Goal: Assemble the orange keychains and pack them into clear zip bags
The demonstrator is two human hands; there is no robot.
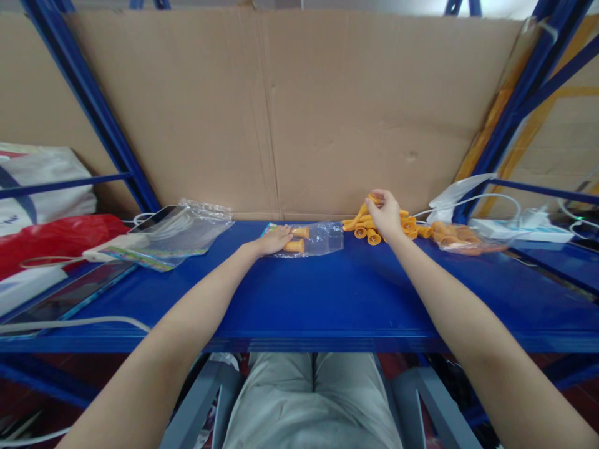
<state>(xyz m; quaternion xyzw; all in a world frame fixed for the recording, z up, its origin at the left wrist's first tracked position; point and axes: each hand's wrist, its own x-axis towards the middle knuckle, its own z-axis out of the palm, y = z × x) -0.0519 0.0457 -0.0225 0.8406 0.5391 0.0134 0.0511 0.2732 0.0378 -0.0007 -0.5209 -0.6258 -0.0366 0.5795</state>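
My left hand (275, 239) lies flat over one end of a clear plastic bag (327, 239), its fingers stretched out. Two orange toy horns (294, 246) show beside the fingertips; whether they lie inside the bag or on it, I cannot tell. Over at the pile of orange toy horns (373, 237), my right hand (386, 213) pinches a single toy horn (373, 198) between thumb and fingers. The hand hides part of the pile behind it.
Right of the pile lies a filled bag of orange pieces (461, 237), near a white power strip (521, 231). On the left are clear bags (191, 234), a dark tablet-like panel (70, 299) and a red bag (60, 243). Cardboard (327, 112) walls the back.
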